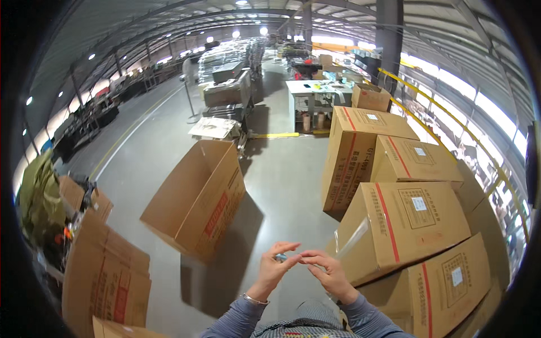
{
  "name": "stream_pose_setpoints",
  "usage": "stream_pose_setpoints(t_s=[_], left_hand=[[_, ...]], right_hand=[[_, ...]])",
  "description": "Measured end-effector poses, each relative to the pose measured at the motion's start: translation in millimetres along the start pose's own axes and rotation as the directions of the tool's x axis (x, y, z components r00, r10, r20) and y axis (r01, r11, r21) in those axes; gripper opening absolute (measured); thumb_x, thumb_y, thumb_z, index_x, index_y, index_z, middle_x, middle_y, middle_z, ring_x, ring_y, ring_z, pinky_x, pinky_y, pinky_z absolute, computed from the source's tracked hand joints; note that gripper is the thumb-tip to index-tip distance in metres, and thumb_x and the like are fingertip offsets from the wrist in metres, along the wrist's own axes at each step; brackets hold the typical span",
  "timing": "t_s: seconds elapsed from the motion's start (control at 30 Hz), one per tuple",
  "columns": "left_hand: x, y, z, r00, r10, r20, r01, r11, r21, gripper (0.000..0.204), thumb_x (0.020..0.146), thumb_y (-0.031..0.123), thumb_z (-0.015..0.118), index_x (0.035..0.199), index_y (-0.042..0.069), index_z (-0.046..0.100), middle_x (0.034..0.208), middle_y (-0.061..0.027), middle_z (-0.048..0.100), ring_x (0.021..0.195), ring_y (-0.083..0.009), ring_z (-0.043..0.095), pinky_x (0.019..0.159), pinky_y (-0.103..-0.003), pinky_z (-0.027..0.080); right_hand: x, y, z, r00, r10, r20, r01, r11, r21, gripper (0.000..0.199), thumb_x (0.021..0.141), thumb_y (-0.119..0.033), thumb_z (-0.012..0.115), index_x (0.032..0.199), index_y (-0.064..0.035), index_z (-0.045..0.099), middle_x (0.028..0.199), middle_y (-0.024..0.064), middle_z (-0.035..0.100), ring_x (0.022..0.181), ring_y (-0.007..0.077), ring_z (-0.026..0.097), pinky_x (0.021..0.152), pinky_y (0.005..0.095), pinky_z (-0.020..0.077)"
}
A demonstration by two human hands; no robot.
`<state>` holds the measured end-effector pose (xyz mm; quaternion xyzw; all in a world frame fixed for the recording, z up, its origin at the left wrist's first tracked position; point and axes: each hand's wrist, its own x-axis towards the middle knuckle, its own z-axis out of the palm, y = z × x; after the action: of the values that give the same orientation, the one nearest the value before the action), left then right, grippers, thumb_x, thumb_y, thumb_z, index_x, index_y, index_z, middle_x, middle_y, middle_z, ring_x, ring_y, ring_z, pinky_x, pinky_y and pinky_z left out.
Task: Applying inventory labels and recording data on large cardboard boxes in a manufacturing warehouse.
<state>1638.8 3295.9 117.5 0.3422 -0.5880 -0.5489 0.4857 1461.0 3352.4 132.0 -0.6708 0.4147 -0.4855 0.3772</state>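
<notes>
My left hand (pixel 274 269) is raised in front of my body, its fingers bent around a small pale-blue item (pixel 280 257). Only a bit of that item shows, so its kind is unclear. My right hand (pixel 329 273) is close beside it, with its fingertips meeting the left thumb. The right thumb stands apart from the fingers, and nothing shows between them. Just right of my hands lies a closed cardboard carton (pixel 403 225) with a red stripe and a white label. Ahead to the left, an open-topped cardboard carton (pixel 194 197) stands on the floor.
More striped cartons (pixel 451 287) line my right side, beside a yellow railing (pixel 434 101). Other brown cartons (pixel 107 276) stand at the left, near a green cloth cover (pixel 39 191). Farther ahead are a white worktable (pixel 318 87), wrapped stacks (pixel 231 62) and a standing fan (pixel 190 96).
</notes>
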Motion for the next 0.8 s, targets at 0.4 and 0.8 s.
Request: stream_pose_setpoints(t_s=[0.4,0.8], left_hand=[[398.1,-64.0,-31.7,0.929,0.297,-0.218,-0.213,0.916,0.341,0.009,0.077,0.0,0.076,0.085,0.001,0.072,0.086,-0.0026,0.056,0.075,-0.0108,0.053,0.063,-0.024,0.042],[727.1,-142.3,-103.0,0.906,0.358,-0.224,-0.294,0.916,0.274,0.009,0.081,-0.001,0.063,0.077,0.004,0.056,0.125,-0.0164,0.058,0.131,-0.0346,0.046,0.108,-0.045,0.036]], right_hand=[[380.3,184.7,-120.5,1.0,-0.015,0.001,0.014,0.992,0.125,0.021,0.09,-0.004,0.06,0.109,-0.0003,0.067,0.111,0.0124,0.065,0.104,0.0215,0.062,0.092,0.0314,0.048],[724.9,349.8,-169.6,0.976,0.06,0.207,-0.191,0.686,0.702,0.06,0.105,-0.042,0.037,0.149,-0.002,0.033,0.149,0.0145,0.039,0.136,0.0253,0.039,0.111,0.0388,0.033]])
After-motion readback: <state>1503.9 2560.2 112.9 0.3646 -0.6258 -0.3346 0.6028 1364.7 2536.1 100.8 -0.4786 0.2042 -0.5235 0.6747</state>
